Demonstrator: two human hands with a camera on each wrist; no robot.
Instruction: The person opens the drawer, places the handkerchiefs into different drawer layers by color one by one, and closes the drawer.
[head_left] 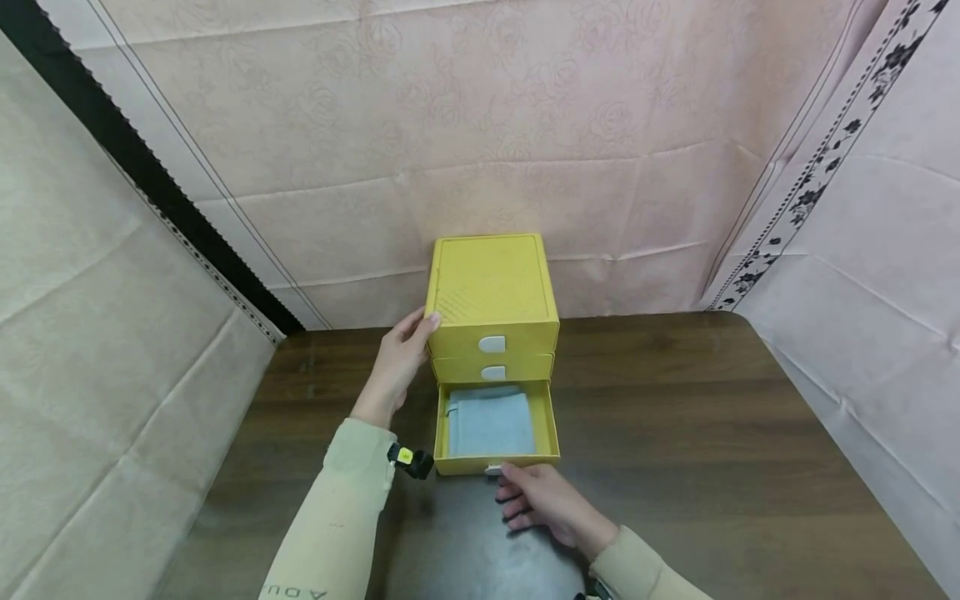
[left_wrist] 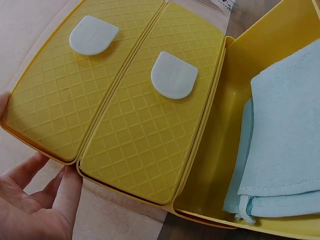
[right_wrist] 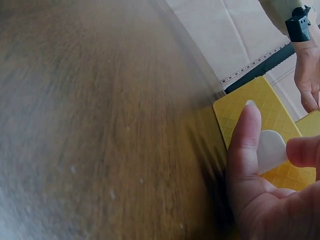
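A yellow drawer cabinet (head_left: pixel 491 279) stands on the table with its bottom drawer (head_left: pixel 553 421) pulled out. Inside that drawer lies a folded light-blue cloth (head_left: pixel 491 423), with a small loop at one corner in the left wrist view. The two upper drawers are closed, each with a white tab (left_wrist: pixel 174 75). My left hand (head_left: pixel 397 358) holds the cabinet's left side, thumb at the top front corner and fingers along the side. At the bottom drawer's front, my right hand (head_left: pixel 543 504) pinches its white tab handle (right_wrist: pixel 271 150) between thumb and finger.
Dark brown wooden table (head_left: pixel 675 433) lies under the cabinet, its back edge close behind. Pale patterned cloth (head_left: pixel 480 125) hangs behind the table and at both sides. A small black camera (head_left: pixel 411 460) sits on the left wrist.
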